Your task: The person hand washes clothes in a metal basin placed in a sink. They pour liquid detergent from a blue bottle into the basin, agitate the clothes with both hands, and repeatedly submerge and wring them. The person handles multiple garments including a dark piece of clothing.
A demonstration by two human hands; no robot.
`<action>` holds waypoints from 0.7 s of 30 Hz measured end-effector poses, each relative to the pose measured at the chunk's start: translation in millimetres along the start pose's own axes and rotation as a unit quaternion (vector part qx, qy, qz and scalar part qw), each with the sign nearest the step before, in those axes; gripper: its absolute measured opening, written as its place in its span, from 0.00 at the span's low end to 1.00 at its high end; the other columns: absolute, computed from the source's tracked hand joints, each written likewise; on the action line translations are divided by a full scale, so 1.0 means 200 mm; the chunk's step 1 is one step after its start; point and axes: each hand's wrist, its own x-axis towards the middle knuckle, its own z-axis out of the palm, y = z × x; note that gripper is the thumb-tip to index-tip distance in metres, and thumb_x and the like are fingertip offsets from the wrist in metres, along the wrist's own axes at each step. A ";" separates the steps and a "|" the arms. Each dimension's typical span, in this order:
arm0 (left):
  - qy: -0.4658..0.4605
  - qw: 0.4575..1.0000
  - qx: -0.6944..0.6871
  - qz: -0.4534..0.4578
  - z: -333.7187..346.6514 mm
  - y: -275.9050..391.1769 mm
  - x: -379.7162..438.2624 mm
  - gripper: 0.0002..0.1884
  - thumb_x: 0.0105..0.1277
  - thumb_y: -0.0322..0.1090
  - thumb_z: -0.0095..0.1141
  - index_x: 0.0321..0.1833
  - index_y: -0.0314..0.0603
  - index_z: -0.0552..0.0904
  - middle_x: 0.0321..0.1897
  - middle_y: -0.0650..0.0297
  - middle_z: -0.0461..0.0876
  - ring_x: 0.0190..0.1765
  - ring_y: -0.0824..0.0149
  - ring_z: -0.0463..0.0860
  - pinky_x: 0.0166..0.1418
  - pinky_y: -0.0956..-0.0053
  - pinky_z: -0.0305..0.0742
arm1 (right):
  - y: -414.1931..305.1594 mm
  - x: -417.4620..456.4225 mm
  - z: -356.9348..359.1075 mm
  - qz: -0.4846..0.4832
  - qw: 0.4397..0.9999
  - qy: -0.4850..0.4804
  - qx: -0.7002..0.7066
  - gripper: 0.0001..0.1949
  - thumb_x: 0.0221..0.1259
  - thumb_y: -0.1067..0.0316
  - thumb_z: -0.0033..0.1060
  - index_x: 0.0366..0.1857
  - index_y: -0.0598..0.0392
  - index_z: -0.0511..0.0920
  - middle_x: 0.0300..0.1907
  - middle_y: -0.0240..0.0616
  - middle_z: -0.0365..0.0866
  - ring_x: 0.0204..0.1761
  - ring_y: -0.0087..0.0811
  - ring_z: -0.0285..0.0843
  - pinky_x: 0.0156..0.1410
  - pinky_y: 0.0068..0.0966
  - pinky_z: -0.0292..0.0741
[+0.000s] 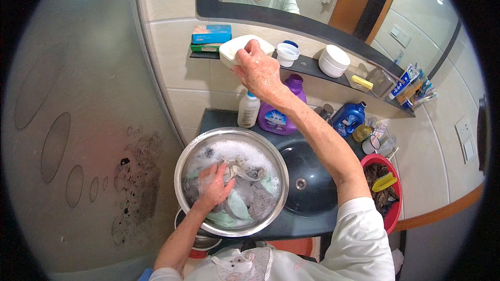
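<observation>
A metal basin (284,187) full of sudsy water stands on the dark countertop. Soaking in it are wet grey cloth (254,197) and pale green cloth (238,205). My left hand (215,185) rests over the cloth, its fingers spread and nothing gripped. Up at the wall shelf, my right hand (259,72), wet with some suds, is at a white plastic dish (258,43). Its thumb and fingers are bent together over the near side of the dish. Whether they pinch something or only touch the dish cannot be made out.
Beside the basin is a black sink (308,203). Behind stand a white bottle (249,111), a purple detergent jug (273,119) and a blue bottle (349,119). The shelf (308,66) also carries white jars (334,61). A red tub (396,210) holds dark cloth and a yellow brush (384,182).
</observation>
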 end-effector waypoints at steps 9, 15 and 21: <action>-0.022 0.999 0.024 -0.020 0.00 0.00 0.00 0.29 0.52 0.45 0.60 0.56 0.41 0.71 0.51 0.52 0.71 0.53 0.50 0.71 0.58 0.55 0.62 | 0.12 -0.06 -0.02 0.029 0.999 0.017 -0.008 0.07 0.52 0.69 0.59 0.32 0.60 0.75 0.40 0.46 0.68 0.34 0.42 0.77 0.35 0.35 0.78; -0.024 0.999 0.019 -0.017 0.02 -0.02 -0.01 0.29 0.53 0.47 0.59 0.57 0.42 0.70 0.52 0.51 0.71 0.54 0.49 0.70 0.59 0.54 0.61 | 0.17 -0.07 0.02 0.071 0.996 0.051 0.007 0.09 0.50 0.70 0.62 0.36 0.55 0.77 0.38 0.44 0.69 0.34 0.41 0.76 0.35 0.36 0.74; -0.038 0.998 -0.015 -0.039 0.05 -0.08 -0.02 0.27 0.53 0.45 0.59 0.55 0.43 0.70 0.52 0.50 0.72 0.56 0.47 0.70 0.61 0.52 0.60 | -0.01 -0.21 -0.09 0.089 0.981 0.104 0.138 0.13 0.52 0.69 0.60 0.42 0.54 0.76 0.38 0.43 0.69 0.35 0.42 0.76 0.37 0.34 0.75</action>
